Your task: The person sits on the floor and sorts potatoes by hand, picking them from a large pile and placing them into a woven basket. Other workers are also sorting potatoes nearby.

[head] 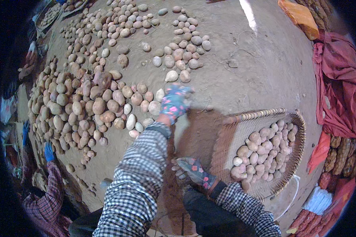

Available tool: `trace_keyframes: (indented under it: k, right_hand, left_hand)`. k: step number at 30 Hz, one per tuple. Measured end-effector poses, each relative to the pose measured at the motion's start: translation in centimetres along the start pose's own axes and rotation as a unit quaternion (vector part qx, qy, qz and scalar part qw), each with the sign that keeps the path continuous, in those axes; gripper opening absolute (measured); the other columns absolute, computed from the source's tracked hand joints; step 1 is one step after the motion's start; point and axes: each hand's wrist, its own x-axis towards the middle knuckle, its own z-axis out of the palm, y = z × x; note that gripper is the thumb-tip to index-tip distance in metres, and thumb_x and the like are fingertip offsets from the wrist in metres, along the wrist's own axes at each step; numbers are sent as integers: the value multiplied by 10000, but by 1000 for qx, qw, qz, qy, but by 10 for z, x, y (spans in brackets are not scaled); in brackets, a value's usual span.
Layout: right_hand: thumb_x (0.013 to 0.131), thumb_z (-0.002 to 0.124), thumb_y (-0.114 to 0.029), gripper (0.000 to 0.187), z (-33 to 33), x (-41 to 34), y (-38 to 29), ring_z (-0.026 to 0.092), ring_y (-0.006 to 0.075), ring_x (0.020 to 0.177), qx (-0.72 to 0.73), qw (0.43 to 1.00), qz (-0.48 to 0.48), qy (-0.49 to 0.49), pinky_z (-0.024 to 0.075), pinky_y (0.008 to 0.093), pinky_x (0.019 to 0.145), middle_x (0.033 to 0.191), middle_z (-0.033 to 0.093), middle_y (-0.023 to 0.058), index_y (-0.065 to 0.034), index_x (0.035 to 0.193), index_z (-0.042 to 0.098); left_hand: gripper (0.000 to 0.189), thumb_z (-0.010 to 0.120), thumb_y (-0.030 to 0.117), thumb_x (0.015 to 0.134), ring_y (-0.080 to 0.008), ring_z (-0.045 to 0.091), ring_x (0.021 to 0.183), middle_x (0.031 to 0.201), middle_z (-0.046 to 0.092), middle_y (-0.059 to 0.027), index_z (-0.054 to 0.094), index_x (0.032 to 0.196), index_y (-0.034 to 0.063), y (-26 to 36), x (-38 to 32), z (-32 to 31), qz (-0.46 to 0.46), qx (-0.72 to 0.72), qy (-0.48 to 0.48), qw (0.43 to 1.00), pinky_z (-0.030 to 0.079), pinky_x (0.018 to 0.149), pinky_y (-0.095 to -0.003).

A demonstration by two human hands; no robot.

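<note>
My left hand (175, 102), in a blue glove with pink flowers, reaches out over the dirt floor at the edge of a spread of potatoes (98, 106). It is blurred, and whether anything is in its fingers is hidden. A pale potato (159, 95) lies right beside it, and a whitish potato (171, 76) lies just beyond. My right hand (195, 171), in a matching dark flowered glove, hangs by my knee with its fingers loosely bent and slightly apart; nothing shows in it. To its right a woven basket (299, 154) holds a heap of small potatoes (262, 151).
A smaller cluster of potatoes (182, 44) lies farther ahead. At the left, a person's blue-gloved hand (49, 151) touches the pile's edge. Red cloth (338, 80), an orange sack (299, 17) and filled net bags (341, 155) line the right side. A white strap (293, 192) lies near the basket.
</note>
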Motion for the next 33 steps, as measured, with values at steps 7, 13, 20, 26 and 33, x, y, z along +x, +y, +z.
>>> trace_keyframes:
  k: [7,13,20,26,33]
  right_hand:
    - [841,611,-291,468,4,3,6,628,156,725,15,998,-13,-64,523,290,614,1080,611,103,-97,1245,479]
    - [618,731,-236,847,-16,0,10,636,284,861,123,982,71,-125,525,349,731,1192,546,210,18,1335,356]
    - [881,566,-295,447,0,-9,13,607,129,792,-113,993,26,-8,506,245,620,1068,613,82,-86,1266,477]
    - [648,749,-357,894,-14,-1,12,590,230,943,38,994,82,-56,504,301,747,1323,434,171,21,1347,339]
    - [799,630,-364,726,16,-22,-29,550,242,1028,196,945,91,-247,443,346,883,1256,497,127,-8,1360,337]
  left_hand:
    - [494,695,196,737,-297,472,1129,1247,489,-133,537,1197,109,29,-19,-51,-88,-354,-34,930,385,941,-402]
    - [506,580,349,843,-338,343,1275,1399,345,-150,464,1306,180,7,68,-22,50,12,39,998,268,1040,-481]
    - [588,653,396,760,-359,288,1306,1429,308,-129,451,1307,318,-8,138,-11,-32,149,-168,974,273,994,-581]
    - [495,694,389,718,-335,478,1115,1214,492,-140,574,1156,195,-32,118,-2,33,79,-142,986,408,912,-436]
    - [414,672,406,716,-330,502,1046,1115,529,-140,632,1028,137,-85,24,-59,53,11,-128,990,420,874,-427]
